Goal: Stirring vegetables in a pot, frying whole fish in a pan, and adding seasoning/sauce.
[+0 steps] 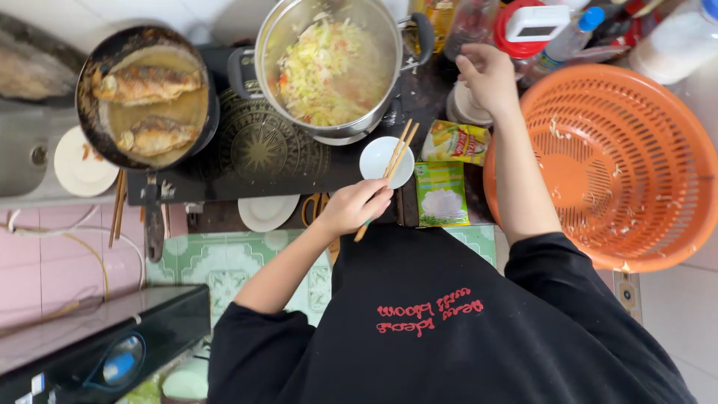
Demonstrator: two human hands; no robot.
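Head view: left hand (pixel 351 207) grips chopsticks (pixel 389 168); right hand (pixel 488 75) perhaps loosely open over jar (pixel 465 108).

left hand (pixel 351 208) grips chopsticks (pixel 390 166) over small bowl (pixel 376 161).

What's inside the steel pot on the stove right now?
The steel pot holds a heap of pale shredded vegetables with orange bits mixed in, filling most of it. Whatever lies beneath that heap, and the pot's bottom, is covered from view.
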